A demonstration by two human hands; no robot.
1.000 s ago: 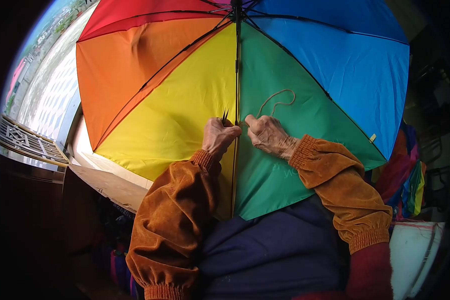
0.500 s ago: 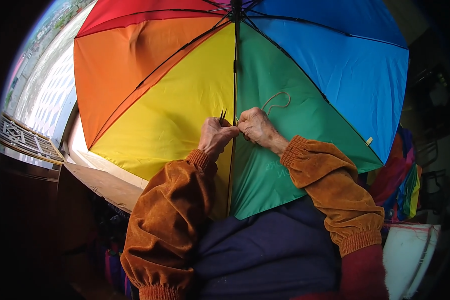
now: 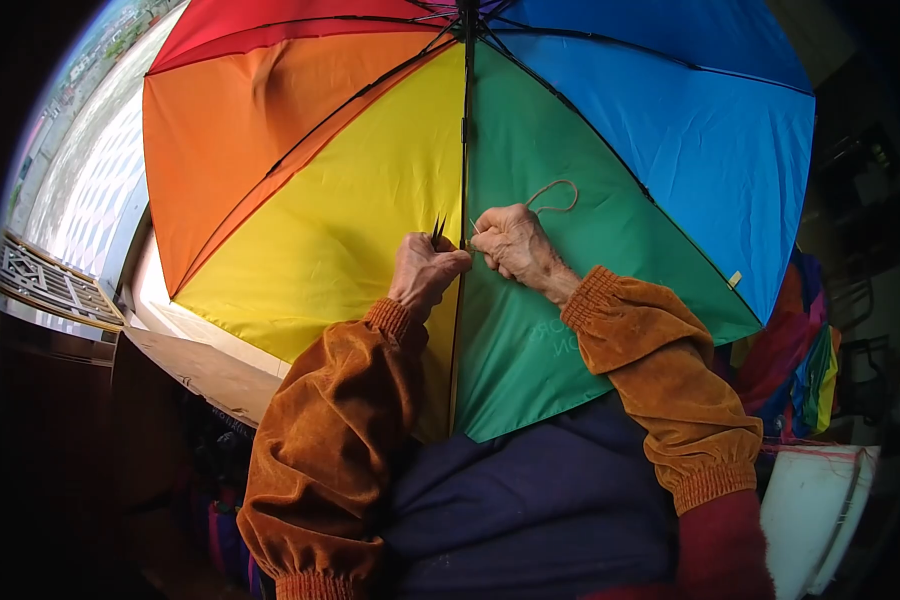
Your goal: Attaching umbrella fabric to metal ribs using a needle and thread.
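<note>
Here we are over the open umbrella (image 3: 510,140), its inside facing us, spread across our lap with the dark rib (image 3: 464,155) running straight down between the yellow and green panels. Our left hand (image 3: 428,268) is closed tight at that rib, gripping a dark pointed tool (image 3: 439,230) whose two tips poke up above the fist. Just beside it, our right hand (image 3: 515,245) curls with fingertips pinched together, holding a tan thread (image 3: 576,191) that loops out past the knuckles over the green.
</note>
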